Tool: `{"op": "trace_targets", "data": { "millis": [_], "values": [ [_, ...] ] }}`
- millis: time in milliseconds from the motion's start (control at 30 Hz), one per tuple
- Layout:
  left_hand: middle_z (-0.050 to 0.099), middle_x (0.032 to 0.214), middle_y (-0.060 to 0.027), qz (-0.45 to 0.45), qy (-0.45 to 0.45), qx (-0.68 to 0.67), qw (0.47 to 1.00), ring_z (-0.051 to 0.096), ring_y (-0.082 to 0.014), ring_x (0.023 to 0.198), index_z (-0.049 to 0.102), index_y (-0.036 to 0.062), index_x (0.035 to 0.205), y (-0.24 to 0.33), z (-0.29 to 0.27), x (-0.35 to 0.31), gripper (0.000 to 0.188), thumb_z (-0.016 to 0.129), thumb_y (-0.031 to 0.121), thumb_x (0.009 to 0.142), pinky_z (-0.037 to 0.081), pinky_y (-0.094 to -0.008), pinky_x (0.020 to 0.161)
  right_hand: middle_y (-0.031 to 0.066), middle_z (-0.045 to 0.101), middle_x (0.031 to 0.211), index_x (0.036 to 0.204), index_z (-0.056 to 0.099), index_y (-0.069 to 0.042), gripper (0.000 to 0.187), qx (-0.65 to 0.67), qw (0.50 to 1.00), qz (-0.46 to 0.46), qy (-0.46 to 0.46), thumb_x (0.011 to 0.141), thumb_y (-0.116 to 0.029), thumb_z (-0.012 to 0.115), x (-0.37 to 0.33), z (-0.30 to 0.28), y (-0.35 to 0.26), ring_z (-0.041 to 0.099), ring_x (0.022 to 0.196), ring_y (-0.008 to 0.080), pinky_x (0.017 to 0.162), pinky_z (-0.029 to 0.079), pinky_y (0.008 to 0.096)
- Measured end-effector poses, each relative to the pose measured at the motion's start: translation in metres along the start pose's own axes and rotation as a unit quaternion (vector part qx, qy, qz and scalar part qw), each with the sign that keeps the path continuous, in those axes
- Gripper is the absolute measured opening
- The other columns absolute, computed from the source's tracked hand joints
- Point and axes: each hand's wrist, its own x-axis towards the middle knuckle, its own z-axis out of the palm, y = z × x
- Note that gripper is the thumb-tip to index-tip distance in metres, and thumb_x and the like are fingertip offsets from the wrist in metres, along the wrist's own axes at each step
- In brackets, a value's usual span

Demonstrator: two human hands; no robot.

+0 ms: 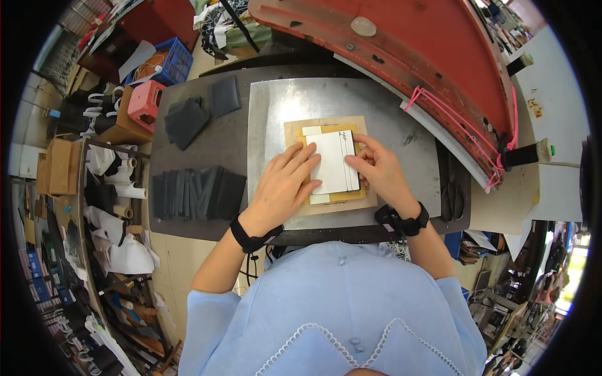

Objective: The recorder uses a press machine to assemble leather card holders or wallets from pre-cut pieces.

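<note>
A white rectangular board [332, 166] with a dark edge and thin black lines near its right side lies on a yellow backing [344, 197]. Under that is a tan sheet [370, 203], on a shiny metal plate [276, 103]. My left hand [285, 182] is open, its fingers spread flat over the board's left part. At the right edge, my right hand [376, 166] grips the board, thumb on top and fingers along the side; what its fingertips touch underneath is hidden. Both wrists wear black bands.
Left of the plate, the dark table holds a fanned row of black pieces [197, 193] and a smaller black pile [187, 122]. A red machine part [401, 50] with pink cord [464, 128] overhangs the far right. A pink stool [145, 105] and shelving with rolls stand left.
</note>
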Motion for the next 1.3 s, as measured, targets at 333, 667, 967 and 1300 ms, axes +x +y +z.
{"op": "trace_targets", "data": {
  "millis": [333,667,967,1300],
  "values": [
    [0.052,0.146,-0.0108,-0.010,-0.030,0.003,0.999,0.045,-0.0320,0.137,0.059,0.0054,0.131,-0.006,-0.005,-0.004,0.044,0.068,0.023,0.092,0.037,-0.0430,0.110,0.0055,0.064,0.076,0.134,0.056,-0.002,0.049,-0.090,0.995,-0.046,0.025,0.091,-0.021,0.070,-0.017,0.003,-0.001,0.056,0.066,0.0114,0.064,0.047,0.0275],
    [0.053,0.143,-0.0126,0.008,-0.020,0.070,0.997,0.045,-0.0325,0.136,0.060,0.0043,0.130,0.002,-0.002,-0.001,0.044,0.068,0.024,0.091,0.036,-0.0454,0.112,0.0046,0.063,0.077,0.123,0.065,-0.003,0.035,-0.099,0.993,-0.065,0.025,0.092,-0.018,0.068,-0.020,0.004,0.002,0.056,0.066,0.0120,0.064,0.046,0.0278],
    [0.049,0.146,-0.0171,0.018,-0.034,0.054,0.998,0.045,-0.0323,0.137,0.053,-0.0020,0.135,-0.001,0.000,0.002,0.050,0.065,0.021,0.093,0.038,-0.0446,0.112,0.0078,0.062,0.077,0.121,0.066,-0.001,0.034,-0.126,0.988,-0.078,0.033,0.093,-0.019,0.068,-0.020,0.004,0.001,0.057,0.065,0.0151,0.063,0.047,0.0290],
    [0.045,0.149,-0.0182,0.025,-0.037,0.074,0.996,0.043,-0.0344,0.138,0.049,-0.0001,0.141,0.005,0.002,0.003,0.053,0.063,0.020,0.094,0.036,-0.0446,0.114,0.0104,0.065,0.084,0.121,0.066,-0.001,0.032,-0.160,0.981,-0.102,0.034,0.093,-0.018,0.066,-0.022,0.006,-0.004,0.059,0.069,0.0206,0.066,0.048,0.0324]
  ]
}}
